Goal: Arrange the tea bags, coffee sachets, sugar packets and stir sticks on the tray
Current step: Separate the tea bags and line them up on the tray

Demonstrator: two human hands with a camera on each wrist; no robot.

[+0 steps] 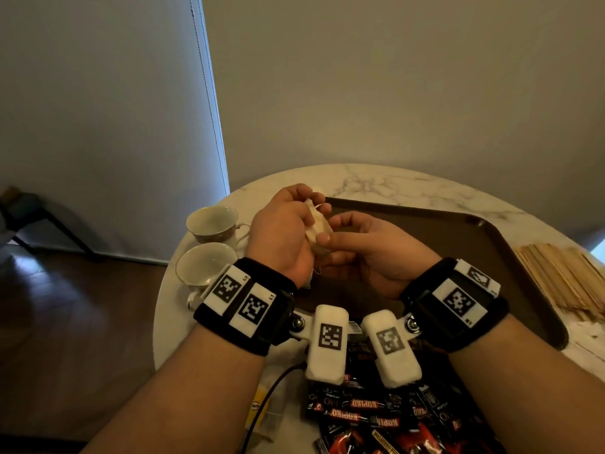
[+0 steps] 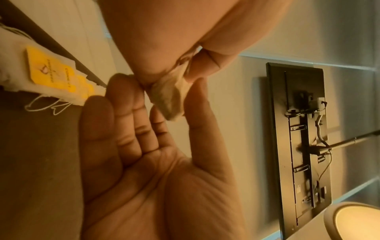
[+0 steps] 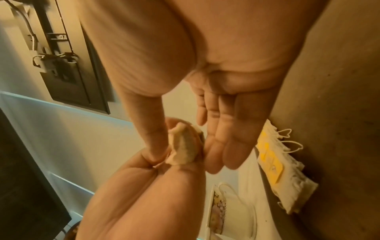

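Both hands are raised over the far left part of the dark brown tray (image 1: 458,244). My left hand (image 1: 314,204) is curled round a small bunch of pale tea bags (image 1: 316,226), whose end sticks out of the fist (image 2: 170,100). My right hand (image 1: 330,229) faces it palm up, and its thumb and fingertips pinch that free end (image 3: 183,146). More tea bags with yellow tags (image 3: 277,162) lie in a row on the tray by its left rim. Black and red coffee sachets (image 1: 376,417) are heaped at the table's near edge. Wooden stir sticks (image 1: 563,276) lie right of the tray.
Two white teacups (image 1: 212,224) (image 1: 204,263) stand on the round marble table (image 1: 393,185) left of the tray. A yellow-tagged tea bag (image 1: 262,404) and a dark cable lie at the near left. A wall is close behind the table.
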